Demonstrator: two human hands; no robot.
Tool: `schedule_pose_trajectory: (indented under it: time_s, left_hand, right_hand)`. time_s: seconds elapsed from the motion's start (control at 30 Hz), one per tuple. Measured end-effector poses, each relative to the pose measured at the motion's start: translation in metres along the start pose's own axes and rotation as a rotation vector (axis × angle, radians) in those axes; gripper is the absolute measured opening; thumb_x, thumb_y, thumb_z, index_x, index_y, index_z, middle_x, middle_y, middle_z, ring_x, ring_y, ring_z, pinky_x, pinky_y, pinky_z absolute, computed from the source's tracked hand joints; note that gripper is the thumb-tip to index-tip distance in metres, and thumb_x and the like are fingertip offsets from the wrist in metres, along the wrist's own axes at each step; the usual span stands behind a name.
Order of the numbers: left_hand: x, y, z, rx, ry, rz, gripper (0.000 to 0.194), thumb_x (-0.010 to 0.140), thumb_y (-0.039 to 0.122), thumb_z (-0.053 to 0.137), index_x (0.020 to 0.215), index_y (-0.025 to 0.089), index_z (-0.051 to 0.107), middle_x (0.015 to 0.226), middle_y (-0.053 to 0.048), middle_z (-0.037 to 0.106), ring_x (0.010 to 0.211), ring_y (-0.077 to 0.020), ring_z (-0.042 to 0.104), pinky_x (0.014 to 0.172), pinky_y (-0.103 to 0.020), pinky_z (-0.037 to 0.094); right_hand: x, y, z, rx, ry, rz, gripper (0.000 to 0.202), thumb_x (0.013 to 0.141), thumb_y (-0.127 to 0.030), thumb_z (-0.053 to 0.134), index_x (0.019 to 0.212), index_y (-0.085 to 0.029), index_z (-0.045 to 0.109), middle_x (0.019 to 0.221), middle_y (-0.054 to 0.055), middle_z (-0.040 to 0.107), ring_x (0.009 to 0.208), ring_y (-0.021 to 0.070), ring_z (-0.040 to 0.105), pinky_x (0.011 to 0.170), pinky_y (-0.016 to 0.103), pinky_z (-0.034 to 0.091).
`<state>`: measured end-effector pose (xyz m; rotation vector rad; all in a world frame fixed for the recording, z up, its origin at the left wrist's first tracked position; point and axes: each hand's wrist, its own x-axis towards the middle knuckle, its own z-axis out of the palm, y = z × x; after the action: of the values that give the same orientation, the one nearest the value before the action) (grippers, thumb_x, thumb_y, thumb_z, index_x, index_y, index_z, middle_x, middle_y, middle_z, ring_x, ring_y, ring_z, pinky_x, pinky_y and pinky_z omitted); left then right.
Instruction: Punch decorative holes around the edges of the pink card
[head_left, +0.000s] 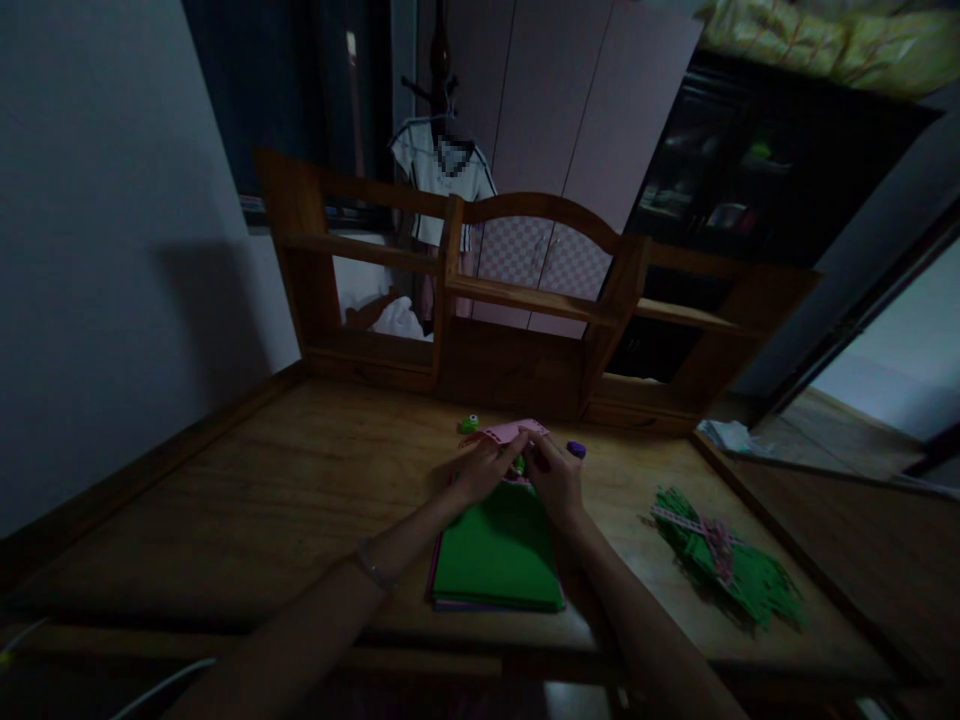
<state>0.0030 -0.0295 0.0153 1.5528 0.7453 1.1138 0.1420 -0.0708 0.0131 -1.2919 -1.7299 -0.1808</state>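
Dim room, wooden desk with a wooden shelf unit standing along its far edge; behind that a white shirt on a hanger and pink wardrobe doors. On the desk: small green item just behind the hands to the left, small purple item just beside the right hand, a bundle of green fringed strips tied with a pink ribbon well apart to the right, some white paper bits at the far right edge. A stack of green sheets lies flat at the near middle of the desk, a pink-purple sheet edge showing under it; nothing lies between the hands and the stack, forearms pass on either side of it. Left hand and right hand meet at the far end of the stack, fingers curled, both pinching a pink paper piece held just above the desk, one hand at each side of it. Left wrist wears a thin bracelet. Fingertip detail too dark to tell exact grip.
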Motion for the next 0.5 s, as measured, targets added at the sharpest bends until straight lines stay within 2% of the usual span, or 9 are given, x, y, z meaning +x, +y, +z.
schedule_pose_trajectory:
  time_s: [0.07, 0.2, 0.3, 0.4, 0.5]
  left_hand:
    - [0.002, -0.006, 0.001, -0.042, -0.009, -0.086, 0.046, 0.083, 0.056, 0.045, 0.095, 0.017, 0.065, 0.077, -0.006, 0.068, 0.063, -0.0194, 0.064, 0.061, -0.031, 0.052]
    - [0.007, -0.016, 0.0, -0.139, 0.037, -0.187, 0.05, 0.081, 0.061, 0.046, 0.097, 0.017, 0.062, 0.079, -0.005, 0.066, 0.065, -0.02, 0.063, 0.052, -0.03, 0.052]
    - [0.008, -0.016, -0.002, -0.178, 0.044, -0.231, 0.053, 0.079, 0.064, 0.047, 0.095, 0.016, 0.062, 0.078, -0.006, 0.066, 0.065, -0.0205, 0.063, 0.052, -0.031, 0.052]
    - [0.007, -0.009, -0.004, -0.213, 0.093, -0.197, 0.052, 0.078, 0.062, 0.049, 0.098, 0.016, 0.061, 0.087, -0.007, 0.066, 0.074, -0.0213, 0.063, 0.054, -0.029, 0.052]
    - [0.005, -0.004, -0.004, -0.234, 0.073, -0.193, 0.049, 0.078, 0.06, 0.051, 0.095, 0.016, 0.062, 0.086, -0.007, 0.065, 0.077, -0.0215, 0.063, 0.058, -0.029, 0.052]
  right_hand:
    - [0.002, -0.002, 0.001, -0.006, -0.01, -0.012, 0.031, 0.087, -0.02, 0.049, 0.115, -0.024, 0.061, 0.107, 0.007, 0.066, 0.094, 0.0191, 0.063, 0.082, 0.03, 0.047]
    - [0.004, -0.002, 0.003, 0.023, -0.043, -0.017, 0.034, 0.087, -0.022, 0.05, 0.12, -0.024, 0.058, 0.101, 0.006, 0.068, 0.087, 0.0181, 0.065, 0.077, 0.028, 0.049]
    - [0.003, 0.0, 0.003, 0.059, -0.054, 0.011, 0.038, 0.086, -0.025, 0.052, 0.124, -0.024, 0.054, 0.093, 0.005, 0.069, 0.076, 0.018, 0.065, 0.07, 0.028, 0.05]
    - [0.0, 0.003, 0.004, 0.081, -0.054, 0.032, 0.037, 0.087, -0.026, 0.051, 0.124, -0.024, 0.054, 0.089, 0.005, 0.069, 0.07, 0.0181, 0.065, 0.067, 0.029, 0.05]
    - [-0.001, 0.002, 0.003, 0.075, -0.073, 0.041, 0.037, 0.086, -0.027, 0.051, 0.123, -0.023, 0.055, 0.082, 0.004, 0.069, 0.065, 0.0182, 0.064, 0.064, 0.029, 0.05]
